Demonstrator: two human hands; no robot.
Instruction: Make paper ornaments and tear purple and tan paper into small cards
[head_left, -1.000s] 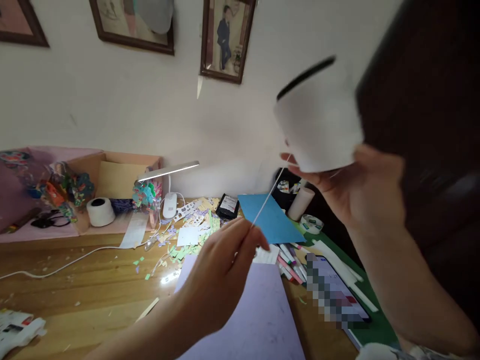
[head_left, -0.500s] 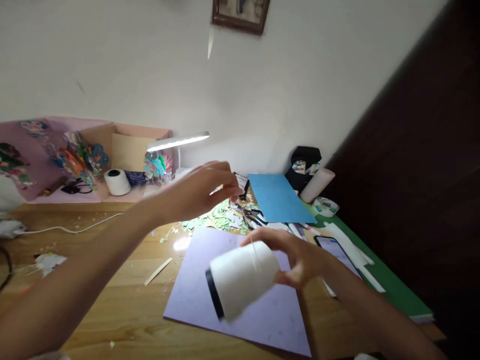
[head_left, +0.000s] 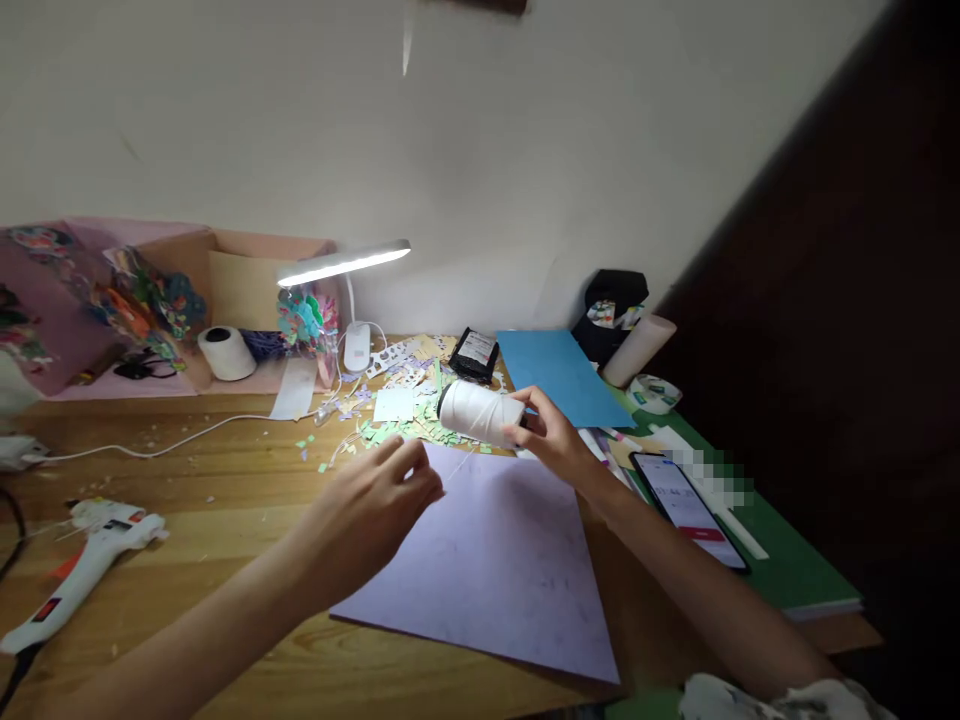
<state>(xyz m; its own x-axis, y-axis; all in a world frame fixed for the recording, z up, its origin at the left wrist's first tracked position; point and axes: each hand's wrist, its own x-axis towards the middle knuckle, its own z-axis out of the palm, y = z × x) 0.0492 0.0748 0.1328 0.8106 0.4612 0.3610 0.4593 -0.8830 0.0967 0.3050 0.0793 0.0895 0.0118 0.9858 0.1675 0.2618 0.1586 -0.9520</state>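
Observation:
A white spool of thread [head_left: 476, 412] lies sideways in my right hand [head_left: 556, 438], whose fingers and thumb grip its right end. It is held over the far edge of a purple sheet [head_left: 510, 570]. From the spool, a thin white thread [head_left: 463, 465] runs down to the left toward my left hand [head_left: 390, 500]. The fingertips of that hand are pinched together on the thread above the sheet's left part.
Paper scraps [head_left: 409, 375] and a black packet [head_left: 474, 354] lie behind the spool. A glue gun [head_left: 82, 560] rests at left, a lit lamp [head_left: 345, 263] stands at the back. On the right are a blue sheet [head_left: 559, 375] and a phone [head_left: 690, 510].
My right hand has carried the spool away from me toward the scraps, turning it. My left hand has come down and nearer. The view has shifted, showing the glue gun whole.

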